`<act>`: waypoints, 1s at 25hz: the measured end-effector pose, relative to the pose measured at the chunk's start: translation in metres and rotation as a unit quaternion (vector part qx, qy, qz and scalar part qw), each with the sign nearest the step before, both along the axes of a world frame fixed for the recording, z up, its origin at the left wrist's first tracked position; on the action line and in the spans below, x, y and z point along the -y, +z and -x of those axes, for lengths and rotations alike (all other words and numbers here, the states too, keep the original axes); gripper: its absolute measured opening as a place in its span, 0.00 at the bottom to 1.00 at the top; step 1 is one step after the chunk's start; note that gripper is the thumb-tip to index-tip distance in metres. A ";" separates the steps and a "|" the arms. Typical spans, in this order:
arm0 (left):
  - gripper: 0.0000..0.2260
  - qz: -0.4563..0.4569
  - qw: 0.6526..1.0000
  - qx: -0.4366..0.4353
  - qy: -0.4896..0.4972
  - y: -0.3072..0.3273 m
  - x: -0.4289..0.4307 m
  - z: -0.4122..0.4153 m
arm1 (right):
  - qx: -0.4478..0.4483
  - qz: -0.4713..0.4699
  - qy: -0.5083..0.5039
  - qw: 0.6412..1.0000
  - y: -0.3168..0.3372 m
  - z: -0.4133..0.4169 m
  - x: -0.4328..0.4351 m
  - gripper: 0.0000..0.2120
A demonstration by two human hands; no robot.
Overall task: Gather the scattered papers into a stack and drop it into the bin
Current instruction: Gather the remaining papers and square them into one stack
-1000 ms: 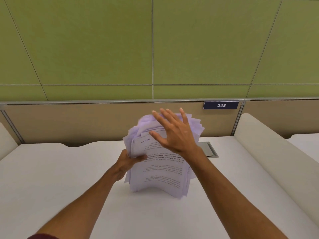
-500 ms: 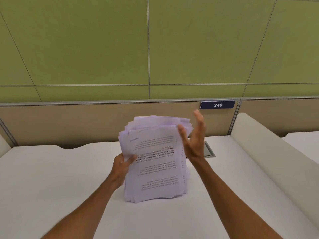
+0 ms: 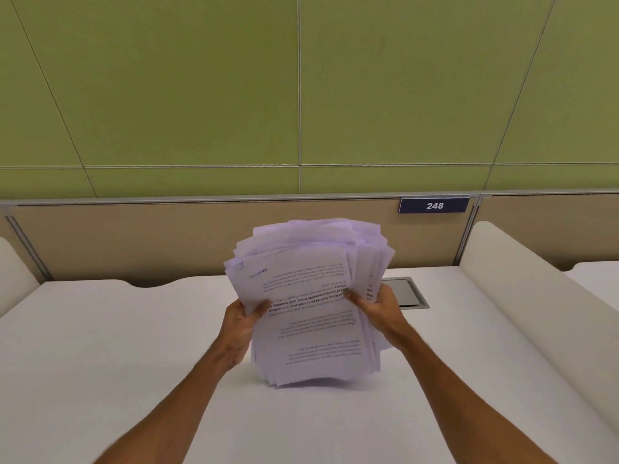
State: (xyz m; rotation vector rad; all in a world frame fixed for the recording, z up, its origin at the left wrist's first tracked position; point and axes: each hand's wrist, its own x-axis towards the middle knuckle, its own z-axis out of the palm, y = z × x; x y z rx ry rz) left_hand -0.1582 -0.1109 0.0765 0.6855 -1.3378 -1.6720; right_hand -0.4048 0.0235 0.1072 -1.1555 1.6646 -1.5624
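Observation:
A thick stack of printed white papers (image 3: 311, 306) stands nearly upright on its lower edge on the white desk (image 3: 117, 346), its top sheets fanned and uneven. My left hand (image 3: 243, 324) grips the stack's left edge with the thumb over the front sheet. On the right edge, my right hand (image 3: 376, 308) holds the stack, thumb in front and fingers behind. The printed text faces me upside down. No bin is in view.
A grey metal cable hatch (image 3: 407, 293) lies in the desk just behind my right hand. Padded white dividers rise at the right (image 3: 522, 296) and far left (image 3: 13, 272). A beige partition with a "248" sign (image 3: 434, 205) and green wall panels close off the back.
My right hand, open over the front of the stack a second ago, swung to the right edge and closed on it. The sheets are now squarer.

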 end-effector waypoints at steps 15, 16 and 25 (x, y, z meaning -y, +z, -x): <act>0.33 0.087 0.992 0.053 0.071 0.033 -0.002 0.034 | 0.089 0.115 -0.118 0.982 -0.004 -0.013 0.004 0.30; 0.33 0.087 0.993 0.046 0.068 0.032 -0.001 0.033 | 0.097 0.110 -0.108 0.983 -0.004 -0.013 0.006 0.26; 0.29 0.100 0.990 0.094 0.013 0.019 0.012 0.028 | 0.024 0.077 -0.085 0.993 -0.019 -0.003 0.011 0.43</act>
